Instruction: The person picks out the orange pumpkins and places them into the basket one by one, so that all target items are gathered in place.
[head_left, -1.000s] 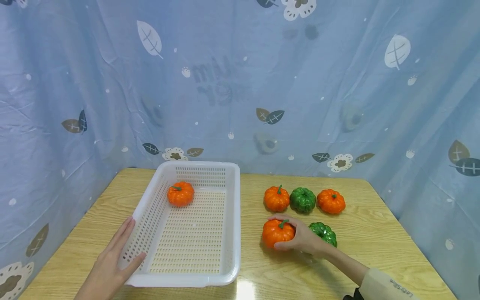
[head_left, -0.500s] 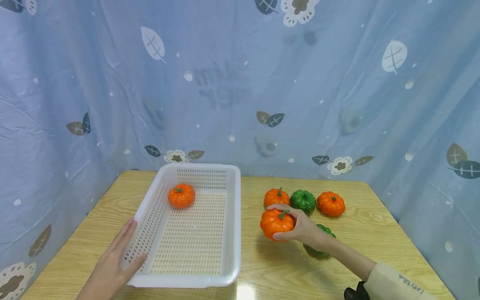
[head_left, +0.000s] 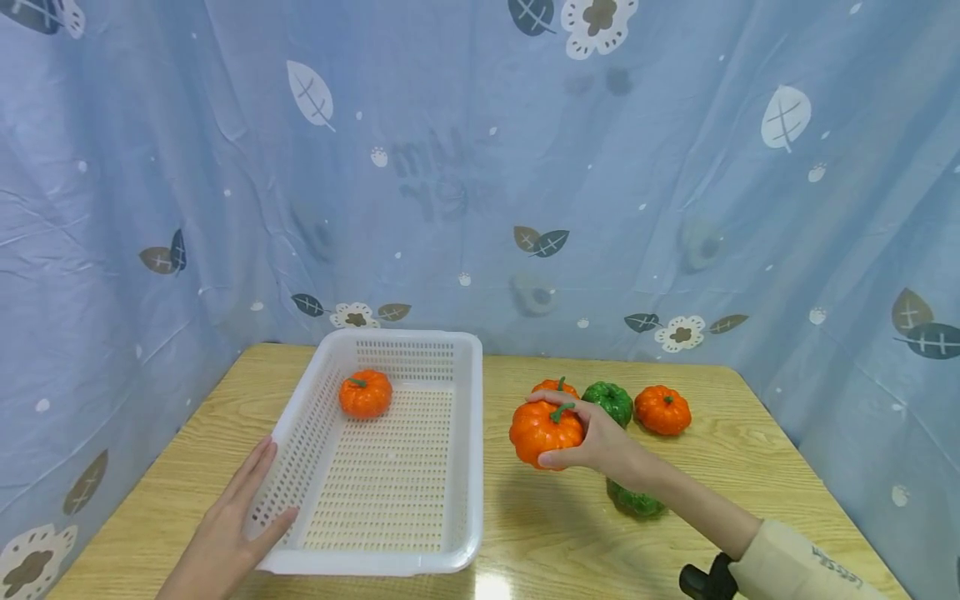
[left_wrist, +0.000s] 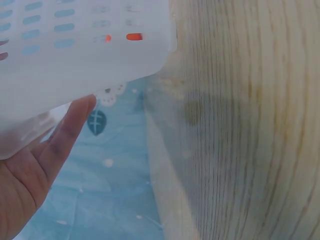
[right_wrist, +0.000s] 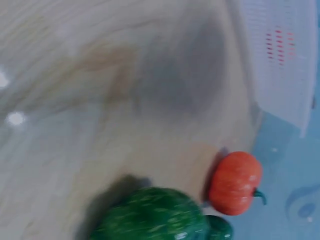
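Observation:
My right hand (head_left: 615,450) grips an orange toy pumpkin (head_left: 542,440) with a green stem, thumb on the near side and fingers over the far side. It is lifted above the table, right of a white plastic basket (head_left: 474,450). Neither this hand nor its pumpkin appears in the right wrist view. My left hand (head_left: 225,529) rests at the basket's near left corner, fingers straight along the outer wall and thumb over the rim. Inside the basket, toward the back left, sits another orange pumpkin (head_left: 366,394).
Behind the right hand stand a partly hidden orange pumpkin (head_left: 551,387), a green pumpkin (head_left: 611,402) and an orange one (head_left: 663,410). A second green pumpkin (head_left: 634,500) lies partly under the right forearm. A blue patterned curtain (head_left: 480,167) surrounds the wooden table (head_left: 570,550).
My right hand has raised the orange pumpkin off the table and carried it slightly left and away from me. The left hand keeps its place on the basket.

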